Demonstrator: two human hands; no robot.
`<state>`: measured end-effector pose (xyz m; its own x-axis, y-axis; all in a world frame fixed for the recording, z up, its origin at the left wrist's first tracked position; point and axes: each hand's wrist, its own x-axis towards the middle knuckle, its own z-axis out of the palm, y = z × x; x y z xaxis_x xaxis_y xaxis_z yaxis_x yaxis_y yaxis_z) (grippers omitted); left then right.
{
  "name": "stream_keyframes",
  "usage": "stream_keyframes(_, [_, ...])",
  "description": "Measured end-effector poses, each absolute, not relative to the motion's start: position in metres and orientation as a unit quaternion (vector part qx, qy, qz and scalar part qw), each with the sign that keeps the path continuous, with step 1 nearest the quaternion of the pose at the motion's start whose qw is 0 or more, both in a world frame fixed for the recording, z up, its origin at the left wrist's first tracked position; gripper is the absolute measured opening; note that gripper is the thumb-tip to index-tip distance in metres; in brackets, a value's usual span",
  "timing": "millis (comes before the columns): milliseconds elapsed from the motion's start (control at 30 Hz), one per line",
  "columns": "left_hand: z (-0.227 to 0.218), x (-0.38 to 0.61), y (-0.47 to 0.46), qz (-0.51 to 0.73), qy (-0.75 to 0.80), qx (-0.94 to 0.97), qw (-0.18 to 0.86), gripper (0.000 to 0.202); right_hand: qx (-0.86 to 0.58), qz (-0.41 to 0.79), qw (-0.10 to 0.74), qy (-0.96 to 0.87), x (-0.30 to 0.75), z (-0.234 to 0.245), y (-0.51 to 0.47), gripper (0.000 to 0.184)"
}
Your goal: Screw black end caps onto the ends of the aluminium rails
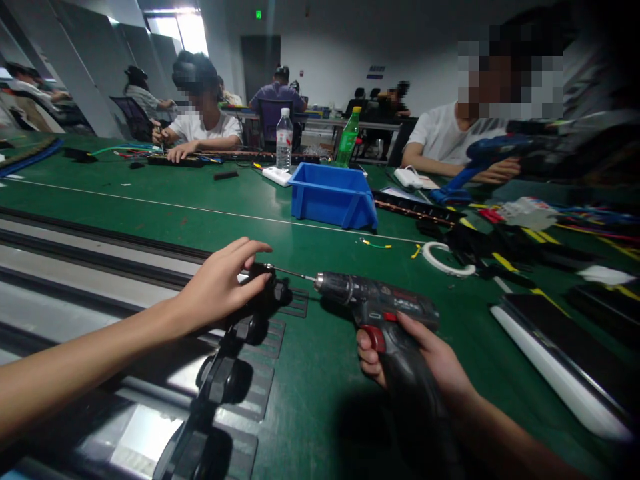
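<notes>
My right hand (pixel 430 360) is wrapped round the grip of a black cordless drill (pixel 395 303), with fingers at its red trigger. The drill points left, and its long thin bit (pixel 293 272) reaches to the far end of a row of black knob-like fittings (pixel 220 380). My left hand (pixel 225 273) is beside the bit's tip, its fingers stretched out and the thumb apart from them. A small shiny piece, perhaps a screw head, shows at the tip between thumb and fingers. The fittings sit along the ends of long silver and black metal profiles (pixel 90 270).
A blue bin (pixel 330 197) stands ahead on the green table (pixel 210 193), near a water bottle (pixel 284 140) and a green bottle (pixel 349 137). Rightward lie a white ring (pixel 447 260), wires and a black-and-white long part (pixel 560 360). Co-workers sit across the table.
</notes>
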<state>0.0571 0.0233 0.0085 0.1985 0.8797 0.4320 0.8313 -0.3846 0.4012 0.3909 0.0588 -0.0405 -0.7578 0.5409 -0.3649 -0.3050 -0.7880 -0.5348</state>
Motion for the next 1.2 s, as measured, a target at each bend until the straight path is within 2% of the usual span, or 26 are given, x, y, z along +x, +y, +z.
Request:
stream_keyframes(200, [0.010, 0.057, 0.024, 0.372, 0.582, 0.717, 0.093, 0.018, -0.261, 0.908, 0.240, -0.222, 0.391, -0.038, 0.059, 0.047])
stream_keyframes(400, [0.013, 0.057, 0.024, 0.400, 0.587, 0.679, 0.184, 0.024, -0.247, 0.913, 0.244, -0.214, 0.393, -0.042, 0.059, 0.049])
stream_keyframes(600, [0.016, 0.059, 0.025, 0.380, 0.587, 0.688, 0.193, 0.030, -0.243, 0.914, 0.244, -0.213, 0.396, -0.047, 0.059, 0.052])
stream_keyframes(1200, [0.014, 0.057, 0.026, 0.380, 0.564, 0.697, 0.228, 0.029, -0.240, 0.917, 0.240, -0.210, 0.396, -0.050, 0.061, 0.052])
